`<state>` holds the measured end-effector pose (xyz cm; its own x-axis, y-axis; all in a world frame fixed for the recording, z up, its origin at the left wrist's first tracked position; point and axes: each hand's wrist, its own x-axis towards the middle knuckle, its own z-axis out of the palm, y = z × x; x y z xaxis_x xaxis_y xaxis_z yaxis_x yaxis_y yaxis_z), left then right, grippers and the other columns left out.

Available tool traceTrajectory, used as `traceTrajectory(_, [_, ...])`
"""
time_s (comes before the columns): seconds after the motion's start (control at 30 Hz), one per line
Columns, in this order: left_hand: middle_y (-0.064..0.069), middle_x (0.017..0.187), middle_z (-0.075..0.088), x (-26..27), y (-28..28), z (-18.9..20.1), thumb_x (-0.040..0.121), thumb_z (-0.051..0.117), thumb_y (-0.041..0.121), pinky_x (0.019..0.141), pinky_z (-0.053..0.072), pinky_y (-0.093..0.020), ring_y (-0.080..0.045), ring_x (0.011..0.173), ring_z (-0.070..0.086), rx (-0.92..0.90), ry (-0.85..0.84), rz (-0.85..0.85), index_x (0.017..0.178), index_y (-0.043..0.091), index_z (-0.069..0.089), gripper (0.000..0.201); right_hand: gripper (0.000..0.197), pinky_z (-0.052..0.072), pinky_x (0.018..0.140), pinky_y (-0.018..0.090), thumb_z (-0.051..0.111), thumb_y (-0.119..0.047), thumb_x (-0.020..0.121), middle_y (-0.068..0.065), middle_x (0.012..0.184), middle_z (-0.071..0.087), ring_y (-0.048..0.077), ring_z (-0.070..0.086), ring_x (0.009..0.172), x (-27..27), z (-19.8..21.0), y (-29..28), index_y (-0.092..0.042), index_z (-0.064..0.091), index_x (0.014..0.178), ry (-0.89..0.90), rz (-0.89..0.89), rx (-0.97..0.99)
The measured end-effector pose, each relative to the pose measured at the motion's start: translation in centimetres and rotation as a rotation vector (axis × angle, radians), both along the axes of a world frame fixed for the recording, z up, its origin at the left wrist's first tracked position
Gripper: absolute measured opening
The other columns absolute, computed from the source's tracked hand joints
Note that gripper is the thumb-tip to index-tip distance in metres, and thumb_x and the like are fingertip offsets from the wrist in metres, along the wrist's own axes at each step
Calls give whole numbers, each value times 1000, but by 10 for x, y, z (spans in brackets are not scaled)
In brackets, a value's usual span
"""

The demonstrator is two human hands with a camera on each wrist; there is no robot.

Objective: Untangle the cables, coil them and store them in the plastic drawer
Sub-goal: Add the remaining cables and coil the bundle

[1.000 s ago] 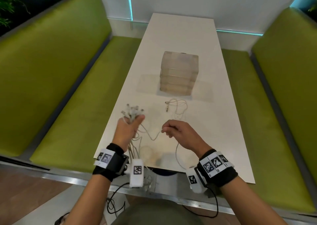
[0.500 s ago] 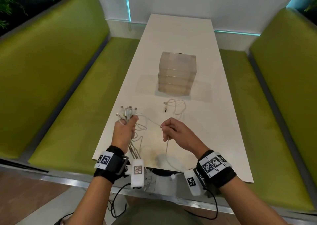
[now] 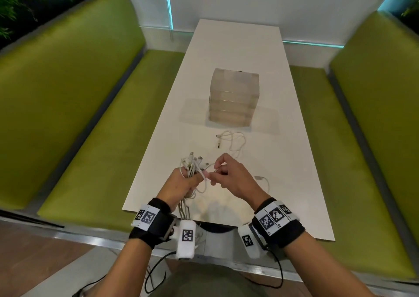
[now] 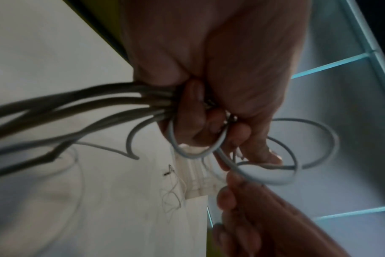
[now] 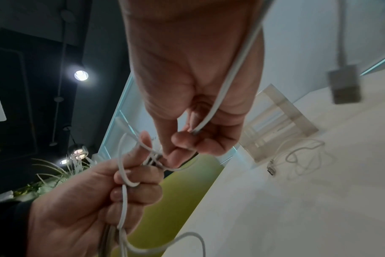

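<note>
Cables (image 3: 192, 167) bunched in our left hand (image 3: 181, 183), fist tight, low centre of frame above the counter (image 3: 283, 160). Right hand (image 3: 231, 178) pinches one strand. Light, limp, slick; we'd judge gripping near the plugs best. Plastic drawer (image 3: 233, 101) sits mid-frame.

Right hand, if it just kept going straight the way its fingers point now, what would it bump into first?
The right hand points left, toward the left hand, and its fingertips are nearly at the cable bundle that hand grips. It would probably meet those cables and the left thumb first; depth is hard to judge.
</note>
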<state>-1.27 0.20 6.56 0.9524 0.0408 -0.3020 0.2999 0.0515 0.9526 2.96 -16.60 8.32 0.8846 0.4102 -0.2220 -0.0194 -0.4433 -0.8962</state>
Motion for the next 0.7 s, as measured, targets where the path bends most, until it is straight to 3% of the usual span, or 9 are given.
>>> traceTrajectory(0.13, [3, 48, 31, -2, -1, 2, 86, 69, 15, 44, 14, -25, -12, 45, 19, 22, 16, -38, 77, 12, 72, 9, 31, 43, 56, 22, 71, -28, 84, -3, 66, 70, 14, 50, 56, 1, 1, 0, -20, 41, 84, 0, -1, -39])
traceTrajectory(0.23, [4, 48, 35, 1, 4, 6, 84, 70, 13, 41, 19, -22, -11, 42, 23, 151, 59, -90, 85, -5, 67, 19, 27, 44, 61, 22, 70, -23, 84, -1, 73, 71, 11, 54, 58, -5, 1, -2, -18, 44, 90, 7, 48, -28])
traceTrajectory(0.3, [6, 47, 36, 2, 8, 9, 86, 68, 12, 40, 21, -20, -10, 40, 25, 204, 76, -127, 89, -11, 63, 24, 23, 47, 71, 28, 67, -17, 85, 3, 79, 72, 12, 60, 66, -6, 0, -3, -18, 47, 95, 28, 88, -5])
traceTrajectory(0.43, [4, 46, 35, -1, 8, 15, 84, 72, 25, 40, 21, -21, -11, 41, 24, 254, 103, -245, 69, 7, 60, 27, 22, 49, 88, 39, 65, -9, 86, 2, 72, 69, 18, 67, 76, -5, -1, -7, -21, 47, 92, 64, 73, 72])
traceTrajectory(0.57, [3, 46, 39, -1, 7, 16, 85, 69, 18, 42, 22, -22, -12, 42, 27, 234, 82, -198, 55, 20, 56, 33, 27, 51, 82, 37, 67, -5, 84, 8, 79, 72, 20, 68, 75, -4, -2, -10, -15, 47, 98, 146, 87, 111])
traceTrajectory(0.7, [9, 43, 39, 0, 6, 16, 87, 66, 12, 41, 24, -20, -9, 40, 29, 216, 56, -95, 68, 14, 66, 19, 33, 51, 78, 30, 66, -8, 85, 6, 82, 72, 16, 66, 74, -7, 1, -10, -17, 45, 109, 121, 111, 43])
